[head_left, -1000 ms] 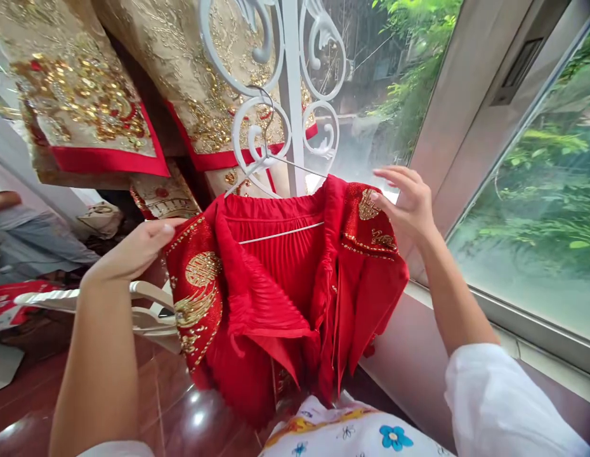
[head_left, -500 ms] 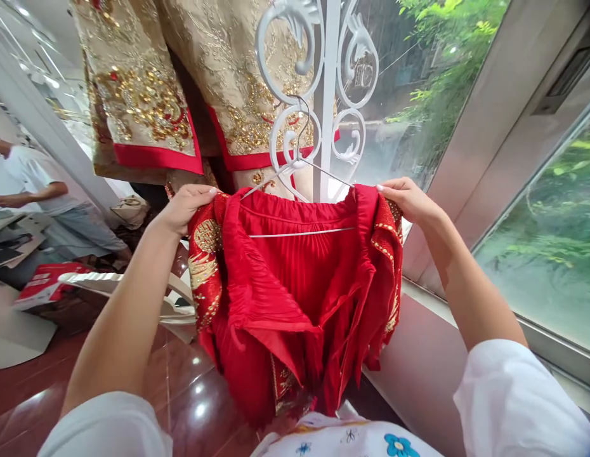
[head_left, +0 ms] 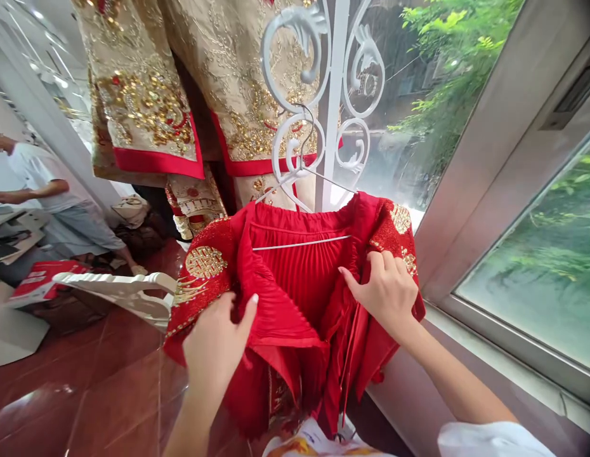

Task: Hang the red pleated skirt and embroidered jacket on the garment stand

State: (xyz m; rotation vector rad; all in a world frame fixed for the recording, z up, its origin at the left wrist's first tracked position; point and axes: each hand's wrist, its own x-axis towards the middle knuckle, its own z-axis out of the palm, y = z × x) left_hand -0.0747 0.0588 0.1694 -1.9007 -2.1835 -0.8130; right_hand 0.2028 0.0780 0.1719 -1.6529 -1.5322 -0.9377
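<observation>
A red pleated garment with gold embroidery (head_left: 299, 285) hangs on a thin wire hanger (head_left: 302, 244) hooked into a white scrolled metal stand (head_left: 330, 114). My left hand (head_left: 216, 346) grips the garment's left front fold, thumb up against the pleats. My right hand (head_left: 385, 292) is closed on the red cloth at the garment's right front edge, just below a gold embroidered patch.
Gold and red embroidered robes (head_left: 181, 95) hang above and behind. A white rack arm (head_left: 118, 292) juts in at the left over the glossy brown floor (head_left: 85, 393). Another person (head_left: 47, 190) stands at the far left. A large window (head_left: 537, 254) with a sill runs along the right.
Both hands have come down from the garment's shoulders on the hanger to its front folds lower down. The garment stays hung on the stand.
</observation>
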